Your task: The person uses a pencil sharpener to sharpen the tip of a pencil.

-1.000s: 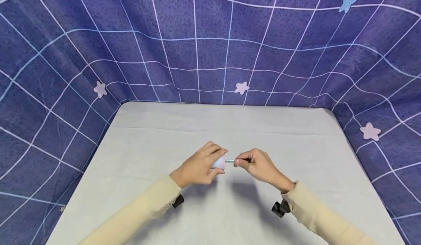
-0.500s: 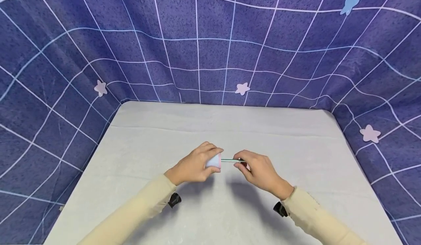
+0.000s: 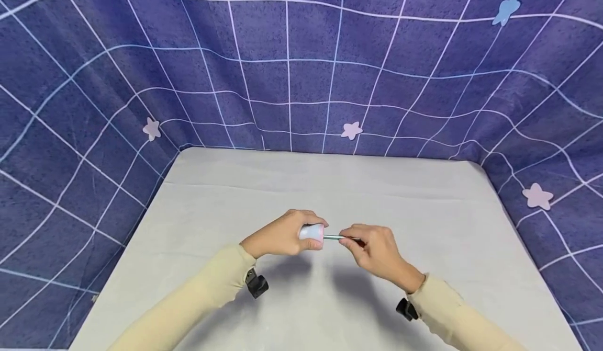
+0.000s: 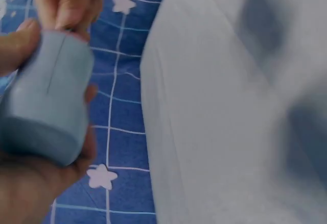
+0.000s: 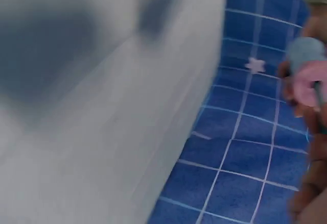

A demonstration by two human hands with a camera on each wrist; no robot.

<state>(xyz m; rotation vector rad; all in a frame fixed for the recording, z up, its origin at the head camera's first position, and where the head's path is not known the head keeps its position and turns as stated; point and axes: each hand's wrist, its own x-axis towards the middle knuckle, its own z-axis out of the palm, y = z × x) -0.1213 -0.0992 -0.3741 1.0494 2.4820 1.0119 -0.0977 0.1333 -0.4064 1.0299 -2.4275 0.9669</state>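
Head view: left grip (image 3: 283,234) clasps the blue cylinder (image 3: 311,231); right grip (image 3: 376,249) pinches the green rod (image 3: 332,237) protruding from it.

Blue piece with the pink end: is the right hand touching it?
Apart. The head view shows a gap between the right hand and the blue piece, spanned by the thin rod.

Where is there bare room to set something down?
Over the middle of the table it is crowded: the left hand holds a bluish container and the right hand pinches a thin rod. Bare: beyond them, up to the blue curtain, and outside each sleeve.
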